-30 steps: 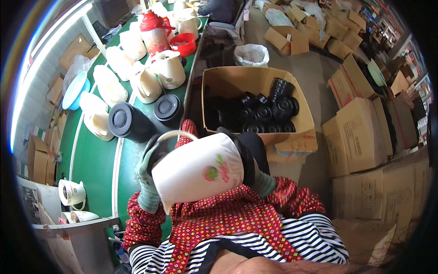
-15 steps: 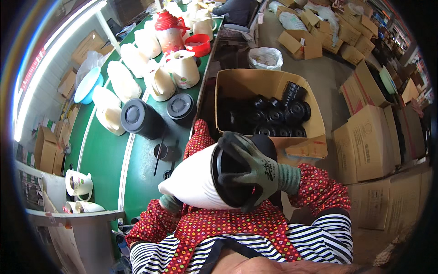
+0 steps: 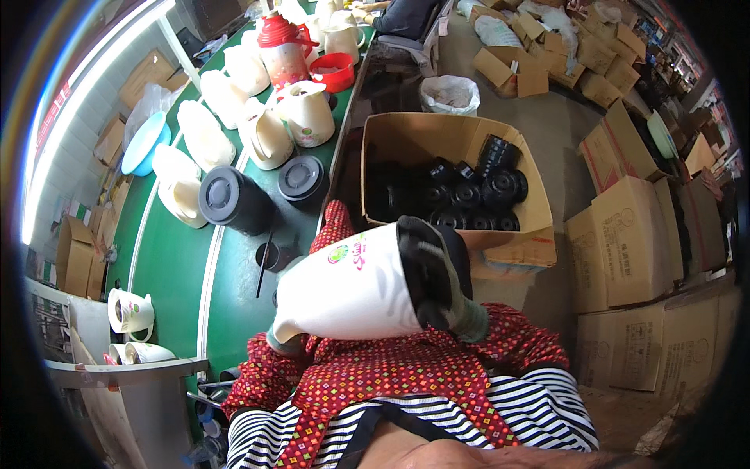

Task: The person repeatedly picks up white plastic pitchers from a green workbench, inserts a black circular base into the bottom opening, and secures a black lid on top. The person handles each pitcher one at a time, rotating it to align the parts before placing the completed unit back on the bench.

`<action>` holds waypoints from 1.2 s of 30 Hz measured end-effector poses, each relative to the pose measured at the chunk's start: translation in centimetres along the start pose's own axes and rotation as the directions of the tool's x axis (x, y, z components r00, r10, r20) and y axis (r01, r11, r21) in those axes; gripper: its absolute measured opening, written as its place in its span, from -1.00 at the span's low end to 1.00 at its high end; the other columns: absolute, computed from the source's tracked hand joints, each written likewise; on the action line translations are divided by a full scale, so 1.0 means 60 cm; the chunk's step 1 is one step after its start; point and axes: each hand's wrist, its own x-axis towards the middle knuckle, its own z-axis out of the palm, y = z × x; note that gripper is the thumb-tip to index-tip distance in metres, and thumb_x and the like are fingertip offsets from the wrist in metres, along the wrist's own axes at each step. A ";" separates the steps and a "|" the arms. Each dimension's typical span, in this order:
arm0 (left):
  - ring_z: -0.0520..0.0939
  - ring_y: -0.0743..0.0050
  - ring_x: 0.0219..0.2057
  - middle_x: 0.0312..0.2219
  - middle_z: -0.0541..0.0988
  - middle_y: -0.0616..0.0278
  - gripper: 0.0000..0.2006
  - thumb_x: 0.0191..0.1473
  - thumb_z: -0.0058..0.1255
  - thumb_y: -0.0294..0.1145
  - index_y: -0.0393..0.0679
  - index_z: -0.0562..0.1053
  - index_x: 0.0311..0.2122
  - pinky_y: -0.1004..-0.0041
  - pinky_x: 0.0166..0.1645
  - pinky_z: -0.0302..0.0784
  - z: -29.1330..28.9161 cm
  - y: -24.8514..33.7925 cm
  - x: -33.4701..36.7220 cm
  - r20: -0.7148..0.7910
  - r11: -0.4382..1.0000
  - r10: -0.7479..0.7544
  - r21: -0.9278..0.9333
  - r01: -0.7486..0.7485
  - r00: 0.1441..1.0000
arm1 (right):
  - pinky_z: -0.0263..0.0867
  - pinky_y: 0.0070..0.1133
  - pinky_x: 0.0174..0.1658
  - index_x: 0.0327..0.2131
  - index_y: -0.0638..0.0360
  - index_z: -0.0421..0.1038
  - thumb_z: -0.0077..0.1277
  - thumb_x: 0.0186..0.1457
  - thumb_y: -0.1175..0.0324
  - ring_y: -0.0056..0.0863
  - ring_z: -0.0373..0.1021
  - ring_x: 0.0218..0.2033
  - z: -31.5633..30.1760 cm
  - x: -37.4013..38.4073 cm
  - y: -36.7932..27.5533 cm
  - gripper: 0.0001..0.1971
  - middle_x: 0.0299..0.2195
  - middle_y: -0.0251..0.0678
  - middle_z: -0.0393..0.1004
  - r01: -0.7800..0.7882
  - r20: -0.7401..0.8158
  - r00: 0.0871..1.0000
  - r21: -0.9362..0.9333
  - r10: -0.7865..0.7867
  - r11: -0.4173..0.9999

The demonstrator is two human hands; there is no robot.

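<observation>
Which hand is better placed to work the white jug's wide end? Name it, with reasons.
Right, I'd judge: the right hand covers the wide end of the white jug, while the left hand sits at the spout end.

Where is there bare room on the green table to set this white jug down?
Bare surface shows on the green table between the row of white jugs and the grey ledge; a narrower strip lies left of the small dark cup. Crowded: the far end, around the red flask.

I make out, from afar, dark gloves [image 3: 447, 285] with grey-green cuffs [image 3: 471, 322], red diamond-patterned sleeves [image 3: 519, 340], a matching apron [image 3: 375, 375] and a black-and-white striped top [image 3: 547, 400]
</observation>
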 end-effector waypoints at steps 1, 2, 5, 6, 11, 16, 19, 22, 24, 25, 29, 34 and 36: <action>0.69 0.22 -0.02 -0.02 0.66 0.01 -0.64 0.10 0.21 -0.43 -0.31 0.57 0.02 0.27 0.10 0.61 -0.007 0.010 0.005 -0.032 0.997 0.049 0.060 -0.047 0.998 | -0.08 -0.16 0.47 0.38 0.19 0.21 0.12 0.21 -0.02 -0.01 0.05 0.45 0.002 0.001 0.014 -0.22 0.41 0.01 0.13 0.007 -0.049 0.999 0.051 -0.005 0.999; 0.69 0.24 -0.02 -0.02 0.67 0.02 -0.64 0.11 0.21 -0.44 -0.31 0.56 0.02 0.28 0.10 0.61 -0.012 0.019 0.014 -0.055 0.987 0.108 0.126 -0.100 0.993 | -0.03 -0.26 0.48 0.41 0.17 0.15 0.05 0.31 0.01 -0.17 0.05 0.46 0.017 -0.015 0.025 -0.28 0.43 -0.09 0.12 -0.146 -0.129 0.973 0.306 0.193 0.941; 0.70 0.21 -0.01 -0.03 0.68 0.00 -0.64 0.08 0.22 -0.46 -0.31 0.58 0.00 0.27 0.11 0.61 -0.025 0.043 0.036 -0.046 0.889 0.292 0.381 -0.254 0.955 | 0.01 -0.33 0.47 0.42 0.16 0.12 0.02 0.36 0.07 -0.26 0.08 0.45 0.033 -0.047 0.079 -0.32 0.43 -0.15 0.14 -0.225 -0.107 0.954 0.361 0.280 0.905; 0.70 0.16 0.00 -0.03 0.67 -0.04 -0.65 0.04 0.23 -0.48 -0.31 0.60 -0.02 0.25 0.11 0.61 -0.030 0.051 0.039 -0.038 0.814 0.368 0.496 -0.302 0.929 | 0.03 -0.35 0.47 0.42 0.16 0.11 0.01 0.38 0.09 -0.30 0.08 0.44 0.042 -0.063 0.107 -0.33 0.43 -0.17 0.14 -0.251 -0.081 0.949 0.395 0.306 0.884; 0.66 -0.16 0.07 0.10 0.58 -0.17 -0.50 -0.21 0.41 -0.29 -0.14 0.66 -0.05 0.16 0.17 0.58 -0.004 0.132 0.029 0.264 0.267 0.363 0.889 -0.371 0.893 | 0.20 -0.41 0.42 0.42 0.17 0.10 -0.05 0.45 0.25 -0.39 0.22 0.36 0.078 -0.188 0.245 -0.43 0.39 -0.21 0.21 -0.315 0.173 0.880 0.910 0.444 0.270; 0.66 -0.24 0.01 0.05 0.57 -0.17 -0.53 -0.14 0.34 -0.28 -0.06 0.61 -0.02 0.06 0.07 0.63 -0.010 0.151 0.015 0.117 0.139 0.209 0.979 -0.148 0.971 | 0.13 -0.36 0.44 0.37 0.24 0.20 0.03 0.35 0.41 -0.36 0.20 0.37 0.076 -0.079 0.152 -0.44 0.35 -0.21 0.29 -0.494 0.196 0.800 0.750 0.567 0.439; 0.62 -0.25 -0.09 -0.06 0.53 -0.09 -0.48 -0.04 0.23 -0.34 -0.09 0.47 0.10 0.02 -0.05 0.59 -0.013 0.139 0.028 0.044 -0.043 0.062 0.998 -0.041 0.997 | -0.01 -0.30 0.48 0.38 0.26 0.18 0.28 0.06 0.42 -0.16 0.15 0.41 0.075 -0.010 0.074 -0.19 0.38 -0.06 0.21 -0.349 0.142 0.928 0.003 0.345 0.937; 0.57 -0.32 0.08 0.14 0.45 -0.20 -0.22 -0.09 0.34 -0.35 -0.15 0.34 0.30 0.00 0.14 0.54 -0.004 0.167 0.021 0.188 0.174 0.112 0.963 -0.205 0.976 | 0.07 -0.14 0.41 0.42 0.00 0.19 0.47 -0.13 0.25 0.10 0.12 0.40 0.084 0.060 0.009 0.01 0.40 0.04 0.12 -0.017 0.461 0.875 -0.279 0.149 0.960; 0.33 -0.28 0.37 0.37 0.25 -0.21 -0.08 -0.13 0.41 -0.42 -0.17 0.26 0.39 0.09 0.38 0.35 -0.014 0.197 0.004 0.176 0.338 0.034 0.924 -0.177 0.984 | 0.11 -0.10 0.38 0.42 -0.09 0.19 0.50 -0.18 0.20 0.13 0.15 0.38 0.082 0.063 0.012 0.05 0.39 0.07 0.12 -0.054 0.459 0.871 -0.265 0.175 0.963; 0.32 -0.34 0.36 0.35 0.24 -0.27 -0.08 -0.14 0.44 -0.35 -0.13 0.28 0.38 0.03 0.37 0.35 -0.028 0.195 -0.003 0.247 0.317 0.143 0.906 -0.281 0.958 | 0.13 -0.08 0.36 0.43 -0.13 0.19 0.52 -0.21 0.18 0.15 0.16 0.36 0.077 0.063 0.014 0.07 0.39 0.08 0.13 -0.072 0.459 0.868 -0.261 0.190 0.963; 0.07 -0.58 0.43 0.42 0.04 -0.44 -0.04 -0.28 0.56 -0.10 -0.02 0.40 0.31 -0.23 0.45 0.07 -0.044 0.190 -0.034 0.500 0.303 0.178 0.791 -0.531 0.847 | 0.17 -0.06 0.33 0.40 -0.25 0.26 0.51 -0.21 0.16 0.17 0.21 0.33 0.069 0.069 0.007 0.02 0.41 0.13 0.09 -0.056 0.512 0.830 -0.319 0.222 0.946; -0.15 -0.69 0.46 0.45 -0.15 -0.48 -0.15 -0.32 0.55 -0.05 0.05 0.51 0.19 -0.39 0.45 -0.07 -0.034 0.163 -0.032 0.497 0.160 0.006 0.856 -0.491 0.868 | 0.20 -0.06 0.30 0.32 -0.30 0.37 0.45 -0.16 0.20 0.20 0.24 0.31 0.069 0.089 -0.019 -0.13 0.40 0.20 0.09 0.007 0.592 0.748 -0.461 0.302 0.887; -0.21 -0.73 0.46 0.45 -0.19 -0.49 -0.21 -0.34 0.54 -0.05 0.07 0.57 0.13 -0.41 0.44 -0.07 -0.035 0.137 -0.023 0.493 0.119 0.000 0.864 -0.489 0.870 | 0.23 -0.05 0.26 0.27 -0.24 0.42 0.41 -0.13 0.15 0.22 0.26 0.29 0.070 0.100 -0.031 -0.21 0.37 0.26 0.10 0.051 0.619 0.717 -0.508 0.322 0.860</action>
